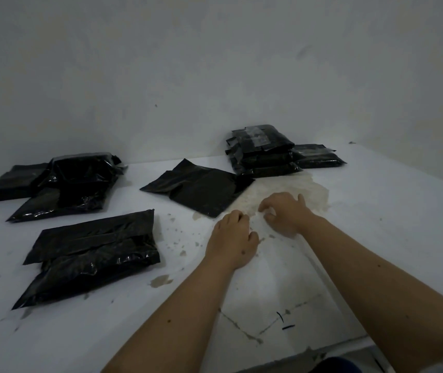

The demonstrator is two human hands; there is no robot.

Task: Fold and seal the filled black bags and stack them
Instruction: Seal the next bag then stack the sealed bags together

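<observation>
Both hands sit low over the tabletop (pixel 376 211) with fingers curled. The left hand (pixel 232 238) looks knuckled down with nothing clearly in its grip, and the right hand (pixel 285 214) has its fingertips drawn together as if picking at something pale or clear, perhaps tape or a peel strip. It is too faint against the white surface to tell whether either hand holds anything.

Nearest the hands is the flat black bag (pixel 196 187), lying just beyond and to the left of them. Its near corner comes almost up to the left hand's knuckles, though it does not appear to touch. It lies like a diamond, one corner towards the person and one away, with its long axis running from near right to far left. The left hand is the closer of the two; a short reach forward and left would meet it.

Farther left, nearer the person, lies a filled bag (pixel 91 254) with its flap folded over, long axis running left to right and slightly tilted. Beyond it, a loose heap of filled bags (pixel 67 184) rests by the wall (pixel 215 63). At the far right, against the wall, is the stack of sealed bags (pixel 263 152), with another sealed bag (pixel 317 157) just beside it.

My judgement is that several bags remain to be sealed.
</observation>
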